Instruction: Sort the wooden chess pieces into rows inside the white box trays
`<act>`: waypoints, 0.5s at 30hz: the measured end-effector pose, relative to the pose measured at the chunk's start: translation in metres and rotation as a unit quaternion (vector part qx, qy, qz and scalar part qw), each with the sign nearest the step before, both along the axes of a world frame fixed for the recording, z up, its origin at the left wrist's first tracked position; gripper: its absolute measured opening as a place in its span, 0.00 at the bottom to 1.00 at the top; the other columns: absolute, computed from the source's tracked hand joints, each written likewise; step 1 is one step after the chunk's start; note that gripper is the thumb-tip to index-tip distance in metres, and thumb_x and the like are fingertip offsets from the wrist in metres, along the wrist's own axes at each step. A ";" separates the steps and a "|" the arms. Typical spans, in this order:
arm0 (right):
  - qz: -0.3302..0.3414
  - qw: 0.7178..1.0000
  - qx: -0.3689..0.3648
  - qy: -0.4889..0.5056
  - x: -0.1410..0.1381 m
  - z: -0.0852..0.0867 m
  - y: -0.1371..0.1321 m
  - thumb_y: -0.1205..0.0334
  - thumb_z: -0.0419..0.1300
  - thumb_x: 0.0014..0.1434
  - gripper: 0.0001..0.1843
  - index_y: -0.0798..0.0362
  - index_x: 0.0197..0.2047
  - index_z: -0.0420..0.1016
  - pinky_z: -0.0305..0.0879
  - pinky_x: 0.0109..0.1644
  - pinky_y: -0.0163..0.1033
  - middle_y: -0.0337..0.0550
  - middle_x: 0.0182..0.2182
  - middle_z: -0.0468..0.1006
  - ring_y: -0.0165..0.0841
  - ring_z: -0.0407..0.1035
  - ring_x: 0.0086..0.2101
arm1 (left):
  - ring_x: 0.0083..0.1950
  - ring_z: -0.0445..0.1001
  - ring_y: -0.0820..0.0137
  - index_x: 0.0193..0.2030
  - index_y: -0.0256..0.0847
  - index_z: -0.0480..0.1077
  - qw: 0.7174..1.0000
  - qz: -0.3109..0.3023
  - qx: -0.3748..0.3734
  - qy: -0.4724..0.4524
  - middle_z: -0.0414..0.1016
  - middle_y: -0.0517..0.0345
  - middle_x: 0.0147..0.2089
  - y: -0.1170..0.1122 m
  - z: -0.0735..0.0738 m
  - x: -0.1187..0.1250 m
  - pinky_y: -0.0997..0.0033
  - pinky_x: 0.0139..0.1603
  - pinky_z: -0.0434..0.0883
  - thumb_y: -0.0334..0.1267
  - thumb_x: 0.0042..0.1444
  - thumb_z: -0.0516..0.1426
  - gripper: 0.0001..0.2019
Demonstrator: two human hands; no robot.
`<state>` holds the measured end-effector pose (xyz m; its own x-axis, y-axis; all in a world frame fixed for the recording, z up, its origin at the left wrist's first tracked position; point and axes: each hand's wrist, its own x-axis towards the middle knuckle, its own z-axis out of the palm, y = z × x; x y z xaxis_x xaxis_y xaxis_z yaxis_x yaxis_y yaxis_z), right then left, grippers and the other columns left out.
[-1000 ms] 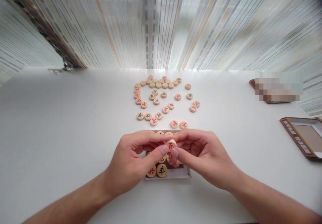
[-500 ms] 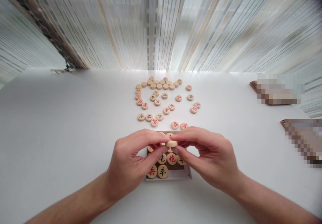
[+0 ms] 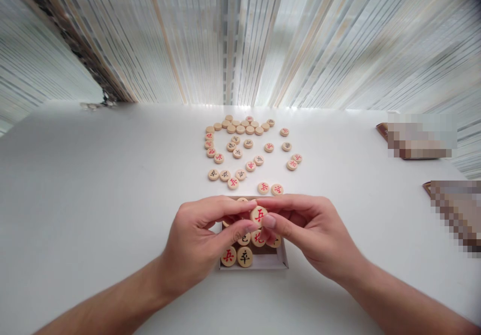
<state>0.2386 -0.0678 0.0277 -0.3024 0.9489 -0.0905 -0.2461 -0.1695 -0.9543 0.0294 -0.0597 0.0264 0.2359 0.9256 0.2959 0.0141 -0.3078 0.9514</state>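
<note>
Between the fingertips of both hands is a round wooden xiangqi piece (image 3: 258, 215), its red character facing me. My left hand (image 3: 205, 232) pinches its left edge with thumb and forefinger. My right hand (image 3: 304, 229) grips the right edge, the thumb lying on its face. Directly beneath them is a shallow open box (image 3: 268, 262) with several pieces in it, lettered in red and black. A red-lettered piece (image 3: 228, 256) and a black-lettered piece (image 3: 244, 257) sit side by side in its nearest row. My hands hide much of the box's far part.
Beyond the box, several loose pieces (image 3: 233, 183) are scattered on the white table (image 3: 124, 199), some face down (image 3: 240, 130). Two brown-edged, blurred-out objects (image 3: 424, 154) lie on the right. A striped string curtain (image 3: 203, 39) hangs behind the table.
The held piece has turned from edge-on to showing its red-lettered face. My right thumb has shifted up onto that face. The whole view has moved slightly.
</note>
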 end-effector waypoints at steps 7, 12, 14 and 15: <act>0.016 0.998 -0.048 0.022 0.004 -0.002 0.002 0.63 0.80 0.57 0.22 0.48 0.55 0.89 0.84 0.36 0.34 0.45 0.32 0.89 0.31 0.82 0.30 | 0.46 0.90 0.66 0.47 0.44 0.88 0.994 -0.008 -0.102 -0.044 0.91 0.56 0.46 0.000 0.006 0.003 0.80 0.46 0.86 0.26 0.59 0.71 0.12; 0.010 0.999 -0.050 0.015 0.003 -0.004 0.000 0.62 0.81 0.55 0.21 0.48 0.53 0.90 0.85 0.37 0.37 0.46 0.34 0.90 0.33 0.83 0.31 | 0.45 0.90 0.64 0.54 0.45 0.87 0.987 -0.056 -0.140 -0.056 0.91 0.53 0.49 -0.001 0.004 0.001 0.75 0.46 0.87 0.28 0.62 0.70 0.15; 0.003 0.999 -0.043 0.016 0.002 -0.004 -0.001 0.61 0.81 0.55 0.20 0.48 0.52 0.90 0.86 0.38 0.38 0.46 0.34 0.90 0.35 0.83 0.31 | 0.45 0.90 0.62 0.56 0.45 0.86 0.985 -0.065 -0.149 -0.060 0.90 0.52 0.50 -0.001 0.003 0.000 0.73 0.47 0.88 0.29 0.62 0.70 0.17; 0.000 0.999 -0.039 0.017 0.002 -0.004 -0.001 0.61 0.81 0.55 0.21 0.48 0.52 0.90 0.86 0.38 0.38 0.46 0.34 0.90 0.35 0.84 0.32 | 0.45 0.90 0.62 0.56 0.46 0.86 0.984 -0.066 -0.151 -0.063 0.90 0.52 0.50 -0.001 0.002 0.000 0.72 0.48 0.88 0.29 0.61 0.71 0.17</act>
